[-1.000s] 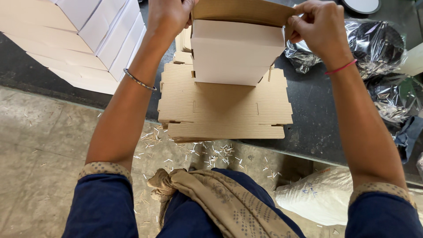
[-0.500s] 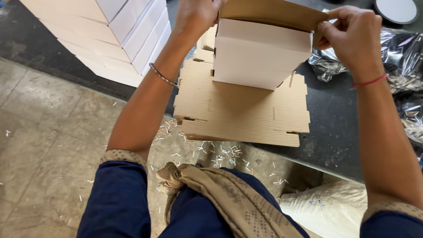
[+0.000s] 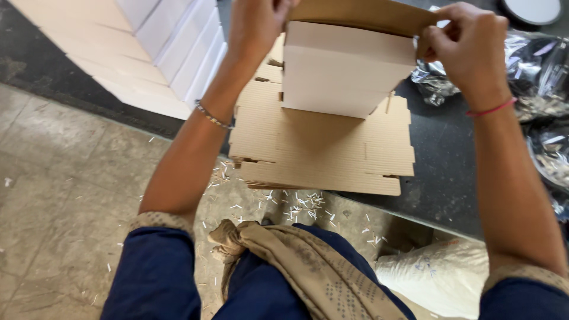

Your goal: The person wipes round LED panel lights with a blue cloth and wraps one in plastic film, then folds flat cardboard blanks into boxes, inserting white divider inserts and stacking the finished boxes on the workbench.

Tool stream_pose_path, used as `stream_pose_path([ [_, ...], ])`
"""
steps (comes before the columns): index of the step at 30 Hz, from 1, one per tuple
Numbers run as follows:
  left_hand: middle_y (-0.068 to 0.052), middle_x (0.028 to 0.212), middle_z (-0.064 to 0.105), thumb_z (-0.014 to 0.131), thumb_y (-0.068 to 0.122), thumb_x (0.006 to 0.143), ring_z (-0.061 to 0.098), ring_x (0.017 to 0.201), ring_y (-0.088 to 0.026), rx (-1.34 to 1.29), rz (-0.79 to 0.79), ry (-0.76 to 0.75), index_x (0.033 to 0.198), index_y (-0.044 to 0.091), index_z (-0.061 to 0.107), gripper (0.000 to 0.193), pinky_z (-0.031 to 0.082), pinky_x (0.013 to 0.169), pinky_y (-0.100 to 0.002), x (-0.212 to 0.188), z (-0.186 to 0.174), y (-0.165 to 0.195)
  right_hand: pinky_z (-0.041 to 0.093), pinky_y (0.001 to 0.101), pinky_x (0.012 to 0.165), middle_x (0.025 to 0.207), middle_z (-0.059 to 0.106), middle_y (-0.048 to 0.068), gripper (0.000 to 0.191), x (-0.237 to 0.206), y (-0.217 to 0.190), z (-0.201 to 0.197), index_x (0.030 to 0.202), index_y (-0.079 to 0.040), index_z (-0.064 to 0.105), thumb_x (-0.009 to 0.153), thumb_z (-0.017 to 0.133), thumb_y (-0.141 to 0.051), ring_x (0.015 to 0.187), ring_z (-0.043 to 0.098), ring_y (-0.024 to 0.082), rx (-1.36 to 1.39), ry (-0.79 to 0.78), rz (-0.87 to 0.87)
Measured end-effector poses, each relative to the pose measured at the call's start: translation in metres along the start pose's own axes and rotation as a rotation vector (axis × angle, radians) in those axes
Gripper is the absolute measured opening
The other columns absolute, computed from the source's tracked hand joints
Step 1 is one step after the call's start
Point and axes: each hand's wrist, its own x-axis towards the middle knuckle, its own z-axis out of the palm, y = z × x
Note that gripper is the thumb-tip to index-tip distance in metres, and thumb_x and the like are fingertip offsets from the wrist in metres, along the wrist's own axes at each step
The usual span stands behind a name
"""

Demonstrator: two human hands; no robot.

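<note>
I hold a partly folded cardboard box [image 3: 344,71], white outside and brown inside, upright above a stack of flat brown cardboard blanks [image 3: 323,148]. My left hand [image 3: 258,24] grips the box's left top corner. My right hand [image 3: 468,44] pinches the brown lid flap [image 3: 361,13] at the right top corner. A thin bracelet circles my left wrist and a red thread my right wrist.
The blanks lie on a dark table [image 3: 450,178], overhanging its near edge. Folded white boxes [image 3: 160,53] are stacked at the left. Crumpled clear plastic bags [image 3: 533,65] lie at the right. A white sack [image 3: 438,275] sits on the stone floor [image 3: 65,195], which is littered with paper scraps.
The view has shifted so the box and blanks sit further right and higher in frame. My hands keep their grip on the box's top corners.
</note>
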Motion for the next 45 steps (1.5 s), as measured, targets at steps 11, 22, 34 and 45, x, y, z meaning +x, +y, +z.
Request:
stream_pose_path([
  [11,-0.004,0.094,0.076,0.074,0.008,0.105,0.069,0.094,-0.027,-0.003,0.221,-0.044,0.115,0.012,0.078,0.012,0.055,0.084,-0.039,-0.033,-0.035,0.021,0.062,0.0268,0.084,0.116,0.072,0.014,0.021,-0.031,-0.01,0.012,0.119,-0.004,0.075,0.099,0.073,0.002,0.105,0.076,0.019,-0.015,0.11,0.006],
  [22,-0.001,0.116,0.075,0.064,0.026,0.113,0.062,0.117,-0.024,0.109,0.313,-0.102,0.106,0.009,0.076,0.022,0.037,0.108,-0.042,-0.057,-0.039,0.03,0.054,0.0319,0.079,0.125,0.059,0.013,0.022,-0.075,0.0,0.039,0.121,-0.006,0.071,0.109,0.064,-0.024,0.104,0.06,0.021,-0.039,0.322,0.145],
  [34,-0.001,0.108,0.075,0.057,0.033,0.113,0.064,0.108,-0.022,0.075,0.227,-0.082,0.102,0.008,0.077,0.034,0.039,0.103,-0.04,-0.055,-0.029,0.024,0.062,0.0299,0.063,0.089,0.075,0.004,0.027,-0.133,-0.026,0.145,0.116,-0.004,0.064,0.094,0.059,-0.018,0.071,0.073,0.016,1.205,-0.548,0.767],
  [45,-0.003,0.104,0.074,0.05,0.042,0.112,0.063,0.108,-0.023,0.016,0.148,-0.083,0.103,0.006,0.076,0.045,0.037,0.103,-0.04,-0.054,-0.029,0.025,0.056,0.0348,0.067,0.096,0.076,0.009,0.011,-0.012,-0.098,0.2,0.105,-0.007,0.073,0.1,0.067,0.002,0.072,0.07,0.021,0.162,0.047,-0.146],
])
